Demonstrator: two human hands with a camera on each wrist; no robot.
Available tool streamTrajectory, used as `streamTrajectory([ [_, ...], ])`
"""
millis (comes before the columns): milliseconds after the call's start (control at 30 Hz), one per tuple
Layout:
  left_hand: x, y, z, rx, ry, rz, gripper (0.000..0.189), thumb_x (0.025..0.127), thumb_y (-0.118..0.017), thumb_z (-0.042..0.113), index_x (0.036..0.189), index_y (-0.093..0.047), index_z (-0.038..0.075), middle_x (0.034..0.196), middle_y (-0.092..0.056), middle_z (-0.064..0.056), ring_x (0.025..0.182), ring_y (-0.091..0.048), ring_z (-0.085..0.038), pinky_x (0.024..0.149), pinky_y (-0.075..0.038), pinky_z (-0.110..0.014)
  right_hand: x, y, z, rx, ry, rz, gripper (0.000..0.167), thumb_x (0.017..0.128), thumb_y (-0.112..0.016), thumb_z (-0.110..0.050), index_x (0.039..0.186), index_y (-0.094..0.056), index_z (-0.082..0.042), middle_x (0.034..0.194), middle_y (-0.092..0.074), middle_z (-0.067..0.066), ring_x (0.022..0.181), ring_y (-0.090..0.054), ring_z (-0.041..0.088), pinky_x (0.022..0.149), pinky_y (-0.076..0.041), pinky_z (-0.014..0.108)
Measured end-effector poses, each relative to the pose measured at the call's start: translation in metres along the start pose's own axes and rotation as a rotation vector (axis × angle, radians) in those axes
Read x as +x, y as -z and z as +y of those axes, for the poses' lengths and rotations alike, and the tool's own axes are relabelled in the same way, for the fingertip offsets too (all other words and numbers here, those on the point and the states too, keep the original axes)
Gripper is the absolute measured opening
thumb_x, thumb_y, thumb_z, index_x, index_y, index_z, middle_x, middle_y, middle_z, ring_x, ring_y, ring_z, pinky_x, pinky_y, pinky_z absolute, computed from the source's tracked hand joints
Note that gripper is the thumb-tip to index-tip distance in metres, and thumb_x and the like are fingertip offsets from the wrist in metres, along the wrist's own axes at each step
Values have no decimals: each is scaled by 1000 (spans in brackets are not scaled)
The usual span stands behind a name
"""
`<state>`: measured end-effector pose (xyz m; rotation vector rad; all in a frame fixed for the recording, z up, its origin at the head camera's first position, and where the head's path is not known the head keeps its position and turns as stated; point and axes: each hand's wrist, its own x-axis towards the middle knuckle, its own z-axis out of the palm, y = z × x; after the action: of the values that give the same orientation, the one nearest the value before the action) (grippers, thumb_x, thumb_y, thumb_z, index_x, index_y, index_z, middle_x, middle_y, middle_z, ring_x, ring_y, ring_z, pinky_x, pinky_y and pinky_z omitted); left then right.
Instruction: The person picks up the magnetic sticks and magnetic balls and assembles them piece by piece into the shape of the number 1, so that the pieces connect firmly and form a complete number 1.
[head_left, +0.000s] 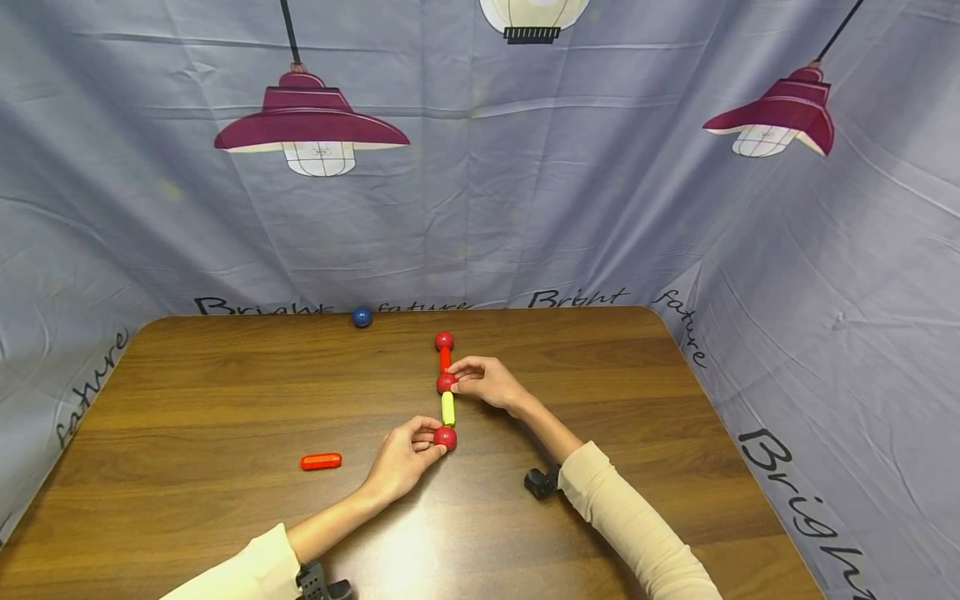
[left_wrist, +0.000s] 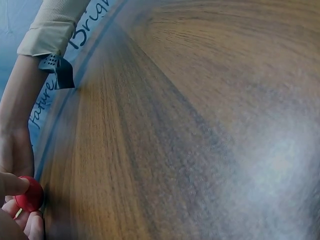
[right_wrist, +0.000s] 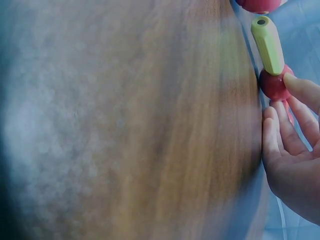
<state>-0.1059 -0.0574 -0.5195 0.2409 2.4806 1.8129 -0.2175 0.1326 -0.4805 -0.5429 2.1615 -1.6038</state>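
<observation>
My left hand (head_left: 400, 461) pinches the nearest red ball (head_left: 446, 438) between thumb and fingers. Just beyond it lies a yellow-green rod (head_left: 448, 408), its far end against a middle red ball (head_left: 444, 384). That middle ball is gripped by my right hand (head_left: 491, 383), the thumb on its side in the right wrist view. From there a red rod (head_left: 446, 357) runs on to a far red ball (head_left: 444, 341), making one straight line. In the right wrist view the yellow-green rod (right_wrist: 268, 47) shows a bare near end with a dark dot, slightly apart from the nearest ball (right_wrist: 261, 4).
A loose orange-red rod (head_left: 321, 461) lies on the wooden table (head_left: 225, 392) left of my left hand. At the table's back edge sits a blue ball (head_left: 362, 317). Printed grey-blue cloth (head_left: 465, 208) hangs behind and at both sides. Each wrist wears a black camera (head_left: 540, 482).
</observation>
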Motion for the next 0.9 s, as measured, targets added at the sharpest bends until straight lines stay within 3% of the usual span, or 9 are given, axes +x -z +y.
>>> streamTrajectory([
  [233, 1, -1, 1, 16, -2, 9, 26, 84, -74, -6, 109, -66, -3, 101, -71, -13, 96, -68, -27, 84, -57, -34, 0, 0, 0, 1, 6, 2, 30, 90, -68, 4, 118, -63, 13, 108, -67, 28, 93, -67, 20, 81, -53, 25],
  [533, 2, -2, 3, 37, -10, 11, 26, 84, -74, -5, 109, -66, -2, 99, -71, -14, 93, -69, -27, 81, -58, -31, -1, -1, -3, -1, 1, 10, 29, 90, -68, 5, 117, -63, 13, 107, -67, 28, 98, -67, 32, 80, -53, 24],
  [900, 4, -2, 4, 42, 2, 17, 26, 84, -75, -4, 108, -66, -2, 98, -71, -13, 91, -70, -26, 80, -58, -31, 0, -1, -3, -5, -1, 16, 28, 89, -68, 7, 116, -63, 14, 106, -67, 28, 99, -66, 35, 80, -54, 26],
])
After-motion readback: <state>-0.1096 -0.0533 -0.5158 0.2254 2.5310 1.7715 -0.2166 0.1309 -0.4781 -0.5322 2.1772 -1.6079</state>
